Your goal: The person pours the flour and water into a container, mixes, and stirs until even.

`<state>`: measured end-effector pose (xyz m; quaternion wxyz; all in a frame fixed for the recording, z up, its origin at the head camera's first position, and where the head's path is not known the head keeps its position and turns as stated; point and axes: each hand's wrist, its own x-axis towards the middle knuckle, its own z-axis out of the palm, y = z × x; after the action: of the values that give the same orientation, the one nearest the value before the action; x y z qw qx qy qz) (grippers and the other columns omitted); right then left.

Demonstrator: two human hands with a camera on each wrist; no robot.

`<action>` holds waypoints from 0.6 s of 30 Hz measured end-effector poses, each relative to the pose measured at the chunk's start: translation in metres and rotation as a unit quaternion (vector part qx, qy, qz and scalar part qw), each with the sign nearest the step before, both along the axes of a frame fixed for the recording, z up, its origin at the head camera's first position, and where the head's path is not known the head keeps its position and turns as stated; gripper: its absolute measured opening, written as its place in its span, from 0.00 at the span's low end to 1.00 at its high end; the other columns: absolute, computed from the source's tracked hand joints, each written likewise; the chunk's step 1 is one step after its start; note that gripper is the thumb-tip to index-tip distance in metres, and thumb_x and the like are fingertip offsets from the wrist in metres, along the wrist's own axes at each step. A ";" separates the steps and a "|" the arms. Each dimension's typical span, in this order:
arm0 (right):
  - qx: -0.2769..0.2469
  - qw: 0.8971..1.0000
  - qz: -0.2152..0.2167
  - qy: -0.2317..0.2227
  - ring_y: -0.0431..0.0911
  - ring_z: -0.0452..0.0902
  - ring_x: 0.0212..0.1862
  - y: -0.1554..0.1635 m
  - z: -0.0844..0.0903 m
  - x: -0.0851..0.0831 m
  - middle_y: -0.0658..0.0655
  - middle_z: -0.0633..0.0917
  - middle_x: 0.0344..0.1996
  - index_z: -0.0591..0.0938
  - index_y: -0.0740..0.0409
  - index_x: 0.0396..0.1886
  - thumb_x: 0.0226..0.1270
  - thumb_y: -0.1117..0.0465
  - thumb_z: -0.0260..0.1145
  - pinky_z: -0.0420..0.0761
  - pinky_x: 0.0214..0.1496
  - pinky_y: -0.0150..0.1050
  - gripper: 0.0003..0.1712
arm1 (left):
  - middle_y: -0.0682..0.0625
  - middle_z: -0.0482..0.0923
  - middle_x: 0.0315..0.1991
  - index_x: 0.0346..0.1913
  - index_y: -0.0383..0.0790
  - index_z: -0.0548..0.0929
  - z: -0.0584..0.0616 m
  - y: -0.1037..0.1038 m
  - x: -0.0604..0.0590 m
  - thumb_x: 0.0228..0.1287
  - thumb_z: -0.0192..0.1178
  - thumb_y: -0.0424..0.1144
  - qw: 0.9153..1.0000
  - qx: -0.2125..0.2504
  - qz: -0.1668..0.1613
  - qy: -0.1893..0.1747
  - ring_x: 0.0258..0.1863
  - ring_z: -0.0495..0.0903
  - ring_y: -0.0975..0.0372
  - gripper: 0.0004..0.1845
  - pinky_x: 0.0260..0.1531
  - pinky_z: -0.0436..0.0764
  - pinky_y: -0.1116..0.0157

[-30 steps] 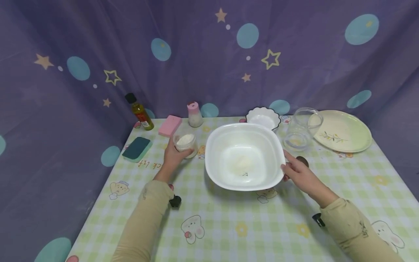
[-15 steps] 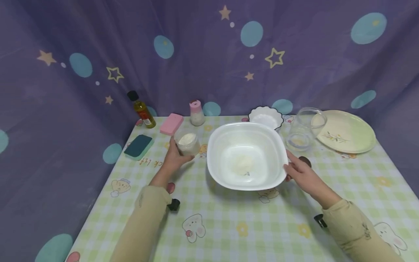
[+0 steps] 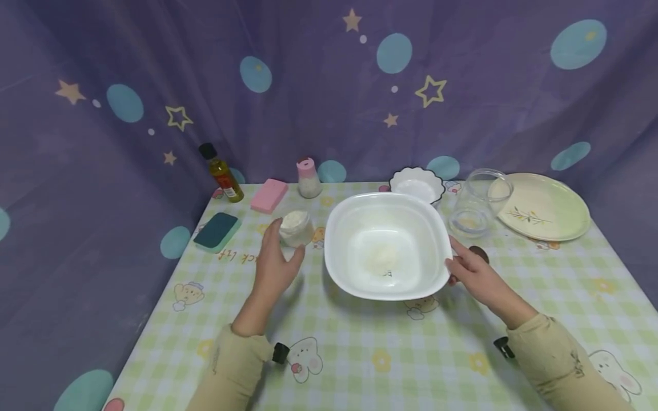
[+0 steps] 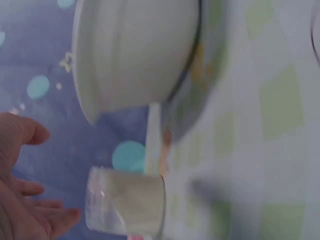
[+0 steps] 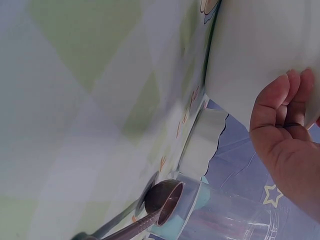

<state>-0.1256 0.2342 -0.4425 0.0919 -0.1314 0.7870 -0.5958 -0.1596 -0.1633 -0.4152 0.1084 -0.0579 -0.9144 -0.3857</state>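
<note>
A white square basin (image 3: 340, 251) stands mid-table with a little white powder (image 3: 382, 260) on its floor. My right hand (image 3: 475, 279) grips the basin's right rim; in the right wrist view its curled fingers (image 5: 282, 92) lie against the outer wall. Left of the basin stands a clear jar (image 3: 298, 233) filled with white powder. My left hand (image 3: 275, 265) is just in front of the jar, thumb and fingers spread and holding nothing. In the left wrist view a gap shows between the fingers and the upright jar (image 4: 132, 202).
An oil bottle (image 3: 224, 180), pink sponge (image 3: 269, 196), green sponge (image 3: 217, 231) and pink-topped shaker (image 3: 309, 180) stand left. Behind and right are a scalloped bowl (image 3: 417, 185), clear empty jar (image 3: 470, 211) and oval plate (image 3: 545, 208). A brown scoop (image 5: 162, 200) lies beyond my right hand.
My left hand has let go of the powder jar and drawn back toward me, its fingers now spread. The jar stays on the table. My right hand keeps its grip on the basin.
</note>
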 end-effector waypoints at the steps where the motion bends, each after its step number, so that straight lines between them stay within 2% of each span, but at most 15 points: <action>1: -0.001 1.000 0.001 0.000 0.45 0.76 0.29 0.000 0.000 0.000 0.57 0.82 0.26 0.46 0.60 0.78 0.78 0.67 0.49 0.78 0.34 0.37 0.36 | 0.38 0.58 0.72 0.74 0.35 0.56 0.002 0.003 0.004 0.64 0.64 0.41 1.000 0.006 -0.017 -0.008 0.69 0.62 0.47 0.40 0.64 0.66 0.48; 4: 0.001 1.000 0.003 -0.001 0.46 0.76 0.29 -0.001 0.001 0.000 0.58 0.82 0.27 0.46 0.61 0.78 0.78 0.67 0.49 0.78 0.34 0.37 0.36 | 0.39 0.63 0.70 0.76 0.38 0.53 0.004 0.015 0.013 0.64 0.66 0.47 0.995 0.019 -0.082 -0.061 0.66 0.67 0.47 0.45 0.60 0.71 0.49; 6: 0.005 1.000 0.003 -0.003 0.46 0.76 0.29 -0.001 0.001 0.000 0.58 0.82 0.27 0.46 0.61 0.78 0.78 0.67 0.49 0.78 0.35 0.37 0.36 | 0.40 0.65 0.68 0.78 0.41 0.49 0.002 0.022 0.017 0.61 0.68 0.50 0.987 0.022 -0.126 -0.095 0.63 0.70 0.48 0.50 0.57 0.74 0.49; 8: 0.009 1.000 0.002 -0.007 0.47 0.76 0.30 -0.001 0.002 0.000 0.59 0.83 0.28 0.46 0.60 0.78 0.78 0.66 0.49 0.78 0.35 0.37 0.35 | 0.41 0.68 0.66 0.79 0.46 0.43 -0.002 0.028 0.019 0.57 0.71 0.52 0.980 0.023 -0.157 -0.117 0.58 0.75 0.51 0.56 0.54 0.76 0.50; 13: 0.010 1.000 0.008 -0.011 0.48 0.76 0.30 -0.001 0.003 -0.001 0.60 0.83 0.28 0.46 0.60 0.79 0.78 0.66 0.49 0.79 0.35 0.38 0.36 | 0.43 0.66 0.68 0.79 0.51 0.36 -0.012 0.035 0.019 0.49 0.77 0.51 0.970 0.045 -0.213 -0.111 0.48 0.78 0.55 0.66 0.46 0.78 0.52; 15: 0.011 1.000 0.010 -0.011 0.48 0.76 0.30 -0.001 0.003 -0.001 0.60 0.82 0.28 0.46 0.60 0.79 0.78 0.66 0.49 0.79 0.35 0.39 0.36 | 0.44 0.63 0.71 0.79 0.51 0.36 -0.013 0.036 0.018 0.47 0.78 0.50 0.966 0.057 -0.229 -0.101 0.48 0.78 0.53 0.67 0.45 0.79 0.52; 18: 0.015 1.000 0.008 -0.016 0.48 0.76 0.29 0.001 0.004 -0.002 0.59 0.82 0.26 0.47 0.60 0.79 0.78 0.66 0.49 0.79 0.35 0.40 0.35 | 0.42 0.64 0.70 0.79 0.49 0.36 -0.013 0.038 0.017 0.47 0.78 0.48 0.962 0.074 -0.243 -0.100 0.48 0.79 0.51 0.68 0.43 0.80 0.53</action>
<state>-0.1272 0.2350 -0.4387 0.1109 -0.1271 0.7933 -0.5850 -0.1421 -0.1254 -0.4280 -0.0766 -0.2309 -0.8480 -0.4709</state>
